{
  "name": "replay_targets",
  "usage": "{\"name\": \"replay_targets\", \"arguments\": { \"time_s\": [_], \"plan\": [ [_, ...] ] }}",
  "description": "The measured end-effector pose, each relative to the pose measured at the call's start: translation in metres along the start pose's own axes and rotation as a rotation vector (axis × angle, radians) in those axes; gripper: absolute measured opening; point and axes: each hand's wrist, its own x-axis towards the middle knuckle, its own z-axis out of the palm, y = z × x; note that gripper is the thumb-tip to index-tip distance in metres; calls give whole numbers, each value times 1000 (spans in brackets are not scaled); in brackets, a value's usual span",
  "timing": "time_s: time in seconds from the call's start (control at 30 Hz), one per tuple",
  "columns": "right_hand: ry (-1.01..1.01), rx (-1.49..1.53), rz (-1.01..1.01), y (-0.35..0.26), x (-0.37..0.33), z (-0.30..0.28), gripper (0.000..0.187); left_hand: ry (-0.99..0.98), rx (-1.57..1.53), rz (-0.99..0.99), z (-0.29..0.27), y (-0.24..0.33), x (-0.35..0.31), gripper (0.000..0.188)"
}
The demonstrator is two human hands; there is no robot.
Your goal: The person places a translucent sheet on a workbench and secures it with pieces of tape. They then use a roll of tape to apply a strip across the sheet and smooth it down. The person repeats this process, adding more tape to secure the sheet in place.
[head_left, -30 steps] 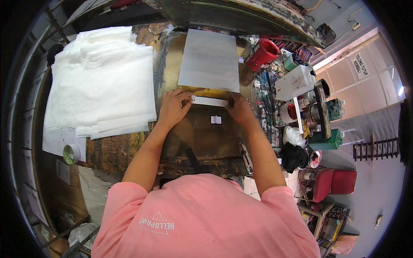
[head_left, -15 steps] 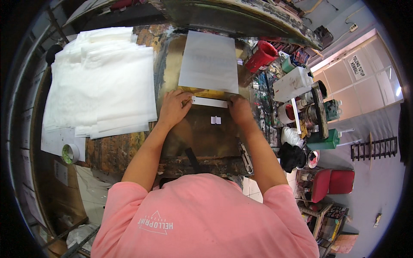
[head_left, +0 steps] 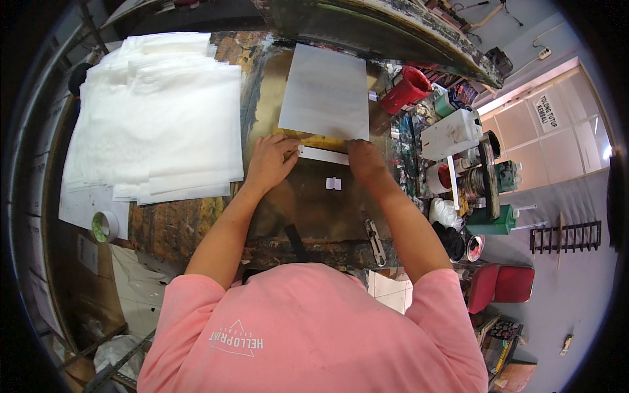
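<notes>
A narrow white strip (head_left: 323, 155) lies crosswise on the brown, shiny board (head_left: 288, 203), just below a yellow band. My left hand (head_left: 272, 162) is closed at its left end, with thumb and forefinger bent against it. At the other end, my right hand (head_left: 368, 164) is closed over the strip, and its fingertips are partly hidden. Beyond both hands a whitish translucent sheet (head_left: 325, 88) lies flat, its near edge by the yellow band. Between my forearms sits a small white piece (head_left: 333, 183) on the board.
A tall stack of white sheets (head_left: 157, 124) covers the left side of the table, with a tape roll (head_left: 105, 226) near its corner. A cutter knife (head_left: 375, 242) lies by my right forearm. Right of the board stand a red pot (head_left: 406, 90) and a white jerrycan (head_left: 452, 134).
The view has shifted slightly. My right hand has moved a little inward over the strip's end, while my left hand stays at the other end.
</notes>
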Motion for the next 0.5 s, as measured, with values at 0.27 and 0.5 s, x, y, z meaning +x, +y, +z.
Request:
{"name": "replay_targets", "arguments": {
  "time_s": [0.27, 0.5],
  "plan": [
    [-19, -159, -26, 0, 1, 8, 13, -3, 8, -13, 0, 1, -1, 25],
    [22, -64, -25, 8, 2, 17, 16, 3, 3, -5, 1, -1, 1, 24]
  ]
}}
